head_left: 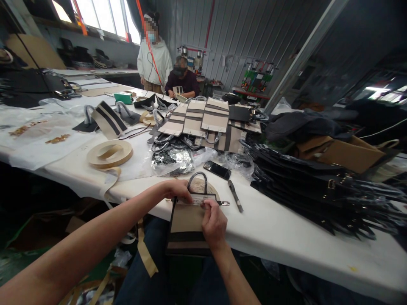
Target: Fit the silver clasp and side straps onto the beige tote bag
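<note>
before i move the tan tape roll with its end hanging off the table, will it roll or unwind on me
The tan tape roll would probably slide rather than roll if pushed, since it lies flat. Lifted, it may unwind further: its loose end already trails over the table edge. Stood upright, its round rim could let it roll.

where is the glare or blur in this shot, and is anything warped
Head view: windows at upper left blown out to white; head view: silvery glare on the plastic-wrapped bundle, deep shadow under the table; head view: striped panel, left hand and right hand readable but slightly soft; head view: left forearm looks stretched toward the corner, likely wide-angle distortion.
</note>
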Demonstrator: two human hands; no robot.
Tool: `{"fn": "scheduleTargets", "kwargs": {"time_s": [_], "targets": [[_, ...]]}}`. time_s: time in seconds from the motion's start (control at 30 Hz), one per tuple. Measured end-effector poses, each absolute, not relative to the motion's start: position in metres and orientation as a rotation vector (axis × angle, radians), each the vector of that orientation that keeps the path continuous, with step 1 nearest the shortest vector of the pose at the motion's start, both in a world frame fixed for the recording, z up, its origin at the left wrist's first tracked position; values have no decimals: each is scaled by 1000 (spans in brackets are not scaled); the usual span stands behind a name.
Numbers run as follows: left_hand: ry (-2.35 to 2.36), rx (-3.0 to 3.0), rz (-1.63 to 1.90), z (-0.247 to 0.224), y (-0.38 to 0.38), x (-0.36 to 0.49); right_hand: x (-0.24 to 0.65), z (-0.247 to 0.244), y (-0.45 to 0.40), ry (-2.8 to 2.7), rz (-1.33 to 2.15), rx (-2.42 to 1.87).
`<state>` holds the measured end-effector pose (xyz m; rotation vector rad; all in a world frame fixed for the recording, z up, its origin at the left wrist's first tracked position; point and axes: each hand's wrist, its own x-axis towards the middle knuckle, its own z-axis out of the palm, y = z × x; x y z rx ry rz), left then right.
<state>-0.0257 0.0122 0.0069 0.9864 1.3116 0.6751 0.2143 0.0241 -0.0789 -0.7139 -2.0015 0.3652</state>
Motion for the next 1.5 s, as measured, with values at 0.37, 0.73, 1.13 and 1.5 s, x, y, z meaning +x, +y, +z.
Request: {"fn": "scheduleTargets", "kwargs": {"time_s": [0.37,0.73,1.13,1.5], "targets": [[1249,1020,785,-4,-1,-30,218,9,77,-2445,1026,-784],[1249,1038,843,-11,-5,-27,202,27,73,-2562,860,-780],[1267,1084,867,-22,-2,-29,192,24,70,-2637,876,-748],[1239,1158,844,-23,-1,-33,195,16,64,-2602,793,-682]]}}
